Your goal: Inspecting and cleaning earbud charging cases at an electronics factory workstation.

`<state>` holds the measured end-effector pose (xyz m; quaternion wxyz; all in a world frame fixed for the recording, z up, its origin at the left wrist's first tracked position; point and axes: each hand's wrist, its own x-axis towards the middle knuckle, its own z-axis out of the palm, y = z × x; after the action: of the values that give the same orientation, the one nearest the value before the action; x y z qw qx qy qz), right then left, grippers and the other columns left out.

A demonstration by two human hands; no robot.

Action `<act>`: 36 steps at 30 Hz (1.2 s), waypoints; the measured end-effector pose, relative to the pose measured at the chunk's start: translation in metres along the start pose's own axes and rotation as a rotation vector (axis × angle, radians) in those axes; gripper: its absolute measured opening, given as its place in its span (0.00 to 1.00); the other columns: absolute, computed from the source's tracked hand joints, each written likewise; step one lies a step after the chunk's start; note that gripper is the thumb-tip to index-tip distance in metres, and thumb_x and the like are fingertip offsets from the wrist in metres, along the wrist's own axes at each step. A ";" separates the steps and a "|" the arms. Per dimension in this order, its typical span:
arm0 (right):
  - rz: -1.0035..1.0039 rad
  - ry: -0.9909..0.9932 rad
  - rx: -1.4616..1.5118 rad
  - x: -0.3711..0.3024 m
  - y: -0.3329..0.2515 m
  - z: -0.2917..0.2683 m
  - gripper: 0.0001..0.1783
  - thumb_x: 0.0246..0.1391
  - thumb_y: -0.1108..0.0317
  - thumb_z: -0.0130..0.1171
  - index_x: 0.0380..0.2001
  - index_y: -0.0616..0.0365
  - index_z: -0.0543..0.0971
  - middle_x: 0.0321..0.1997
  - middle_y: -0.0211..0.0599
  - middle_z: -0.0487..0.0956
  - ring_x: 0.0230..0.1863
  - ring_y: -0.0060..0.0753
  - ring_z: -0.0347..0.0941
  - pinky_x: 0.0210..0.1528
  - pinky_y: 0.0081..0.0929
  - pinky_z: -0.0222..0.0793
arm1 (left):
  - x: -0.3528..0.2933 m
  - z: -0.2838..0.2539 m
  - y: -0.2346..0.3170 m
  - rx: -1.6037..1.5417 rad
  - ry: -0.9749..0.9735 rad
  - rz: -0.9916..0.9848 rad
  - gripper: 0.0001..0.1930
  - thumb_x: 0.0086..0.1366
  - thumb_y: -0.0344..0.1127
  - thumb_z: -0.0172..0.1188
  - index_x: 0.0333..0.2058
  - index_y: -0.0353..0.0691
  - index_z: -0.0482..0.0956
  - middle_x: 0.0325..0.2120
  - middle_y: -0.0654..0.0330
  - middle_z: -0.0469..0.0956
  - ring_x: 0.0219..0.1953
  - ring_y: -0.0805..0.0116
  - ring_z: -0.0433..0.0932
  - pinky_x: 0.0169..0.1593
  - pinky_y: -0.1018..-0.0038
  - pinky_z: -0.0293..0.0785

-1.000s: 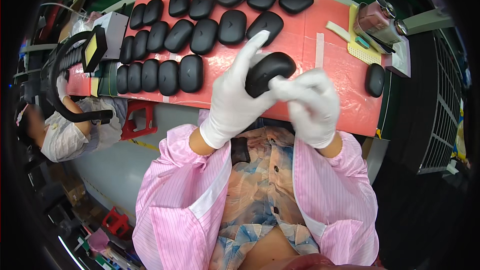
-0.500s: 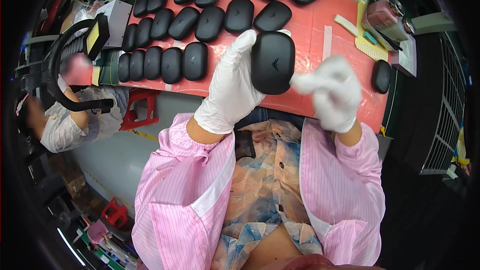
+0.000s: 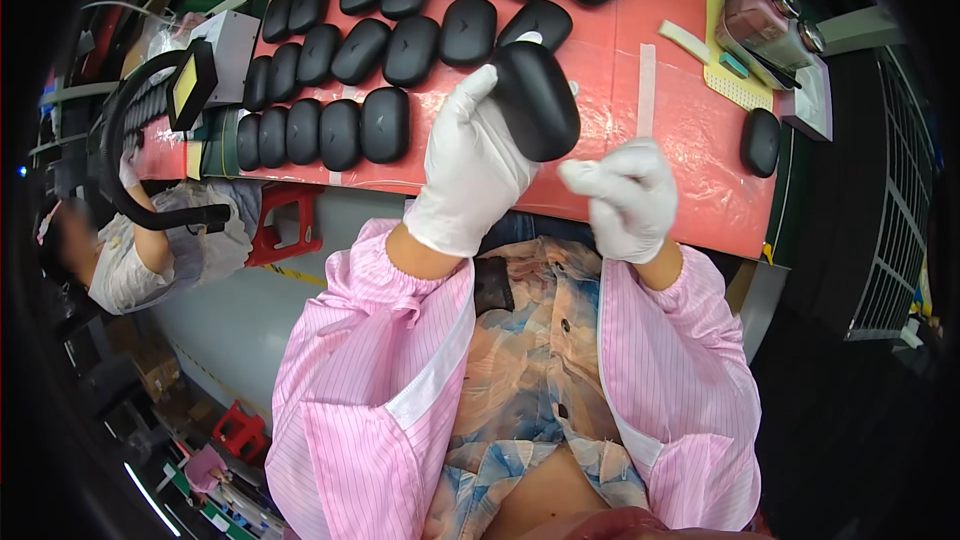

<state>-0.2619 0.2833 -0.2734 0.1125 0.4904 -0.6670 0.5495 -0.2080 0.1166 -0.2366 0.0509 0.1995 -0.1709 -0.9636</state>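
Observation:
Above the near side of the red-covered table, my gloved left hand [image 3: 470, 165] grips a smooth, matte black rounded case [image 3: 540, 103] along its edges, the case tilted. Just right of the case and apart from it is my gloved right hand [image 3: 630, 195], its thumb and forefinger pressed together; whether something tiny is between them cannot be made out. Beyond my hands, several similar black cases [image 3: 411, 50] lie in rows on the table. One more black case [image 3: 761, 142] rests alone near the right edge.
On the right, bottles with metal tops [image 3: 765, 15] stand by a yellow dotted pad [image 3: 738, 85]. A pale strip [image 3: 646, 90] lies on the red sheet [image 3: 690, 175]. To the left are a black ring-shaped lamp [image 3: 112, 140], a red stool [image 3: 290, 225] and a co-worker [image 3: 180, 250].
The case in my left hand has turned and tilted, so its printed mark no longer shows. My right hand has moved left and a little lower, its fingers still pinched.

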 end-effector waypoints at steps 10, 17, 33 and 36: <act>0.289 0.091 0.073 0.040 0.002 -0.024 0.20 0.50 0.86 0.48 0.44 0.64 0.80 0.39 0.38 0.75 0.42 0.28 0.72 0.47 0.23 0.69 | 0.013 -0.015 -0.016 -0.405 -0.309 -0.313 0.45 0.58 0.71 0.53 0.57 0.33 0.68 0.50 0.47 0.73 0.41 0.61 0.73 0.43 0.68 0.71; -0.072 -0.203 -0.184 0.077 0.005 -0.005 0.21 0.44 0.83 0.54 0.42 0.56 0.83 0.31 0.34 0.74 0.32 0.37 0.72 0.37 0.32 0.69 | -0.005 0.006 -0.004 -0.022 -0.125 -0.088 0.30 0.68 0.58 0.44 0.52 0.34 0.71 0.43 0.55 0.77 0.45 0.64 0.77 0.53 0.68 0.73; -0.193 -0.196 -0.352 0.070 -0.001 -0.011 0.26 0.29 0.77 0.59 0.38 0.46 0.85 0.25 0.26 0.69 0.26 0.33 0.66 0.29 0.31 0.59 | -0.009 0.002 0.003 0.014 -0.107 -0.237 0.26 0.70 0.53 0.44 0.45 0.34 0.77 0.37 0.58 0.81 0.39 0.68 0.80 0.45 0.72 0.77; -0.255 -0.237 -0.227 0.049 -0.021 -0.003 0.26 0.28 0.77 0.59 0.38 0.48 0.85 0.25 0.24 0.67 0.26 0.30 0.64 0.29 0.29 0.57 | -0.003 0.007 0.004 0.183 -0.088 -0.221 0.31 0.70 0.55 0.38 0.47 0.29 0.75 0.35 0.55 0.80 0.36 0.65 0.80 0.42 0.71 0.77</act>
<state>-0.2712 0.2619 -0.2254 0.1562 0.6163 -0.6658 0.3905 -0.2084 0.1154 -0.2278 -0.0817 0.1783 -0.2369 -0.9515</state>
